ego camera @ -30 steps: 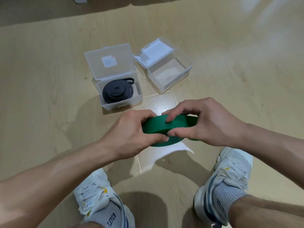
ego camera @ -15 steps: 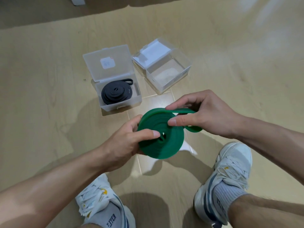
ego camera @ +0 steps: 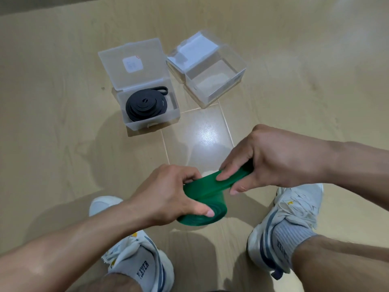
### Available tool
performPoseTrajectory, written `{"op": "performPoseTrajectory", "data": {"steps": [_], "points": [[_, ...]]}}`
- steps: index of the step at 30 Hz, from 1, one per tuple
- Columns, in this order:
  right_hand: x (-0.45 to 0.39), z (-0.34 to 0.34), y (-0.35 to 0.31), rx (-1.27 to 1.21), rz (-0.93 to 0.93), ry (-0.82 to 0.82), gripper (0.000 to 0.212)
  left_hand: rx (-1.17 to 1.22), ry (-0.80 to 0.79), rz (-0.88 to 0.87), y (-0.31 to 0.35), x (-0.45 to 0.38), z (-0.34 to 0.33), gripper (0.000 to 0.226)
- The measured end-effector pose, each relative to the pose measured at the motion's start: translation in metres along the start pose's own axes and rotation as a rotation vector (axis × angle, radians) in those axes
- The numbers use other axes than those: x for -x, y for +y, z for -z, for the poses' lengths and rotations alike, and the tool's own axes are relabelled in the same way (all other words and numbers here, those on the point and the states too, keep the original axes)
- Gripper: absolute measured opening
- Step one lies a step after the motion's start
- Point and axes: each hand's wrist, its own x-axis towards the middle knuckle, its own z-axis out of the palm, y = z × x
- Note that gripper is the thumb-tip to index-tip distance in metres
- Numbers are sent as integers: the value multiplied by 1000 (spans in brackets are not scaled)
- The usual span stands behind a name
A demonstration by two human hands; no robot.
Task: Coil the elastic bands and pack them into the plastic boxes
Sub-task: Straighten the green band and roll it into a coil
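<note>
Green band (ego camera: 212, 185) is mid-coil, held in the air above the floor (ego camera: 63, 133), lower centre of frame, between the two shoes. The wound part is a fat roll low in the middle; a flat tail runs from it up and to the right. So the long axis of the free end goes lower left to upper right.

Left hand (ego camera: 168, 194) is clamped round the roll, thumb pressed on its near face. Right hand (ego camera: 271, 161) is pinching the tail flat, fingers on top, thumb underneath. The tail between the hands looks taut, though how much is left past the right hand is hidden by the palm.

Empty clear box (ego camera: 212, 81), lid open, sits upper centre-right on the floor, well apart from the hands. It lies roughly in line with the right hand, so that hand is the nearer one for the drop-in. Frosted box (ego camera: 145, 100) is just left of it, lid up, already holding the black coiled band (ego camera: 145, 106).

Judgement: still winding; the last tail needs wrapping before it goes into the clear box.
</note>
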Motion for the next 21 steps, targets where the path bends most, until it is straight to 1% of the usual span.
{"op": "performPoseTrajectory", "data": {"steps": [3, 5, 9, 14, 18, 21], "points": [[3, 6, 4, -40, 27, 60, 30, 86, 10, -6, -1, 5, 1, 39], [5, 3, 7, -100, 28, 103, 31, 209, 34, 5, -1, 8, 4, 38], [7, -14, 12, -410, -31, 245, 32, 487, 127, 39, 2, 9, 6, 40], [4, -34, 13, -673, -36, 396, 33, 748, 178, 43, 2, 10, 1, 47], [0, -40, 16, -850, -79, 463, 35, 954, 167, 97, 5, 4, 0, 53], [-7, -47, 16, -962, -101, 514, 35, 1032, 146, 166, 7, -1, -2, 60]]}}
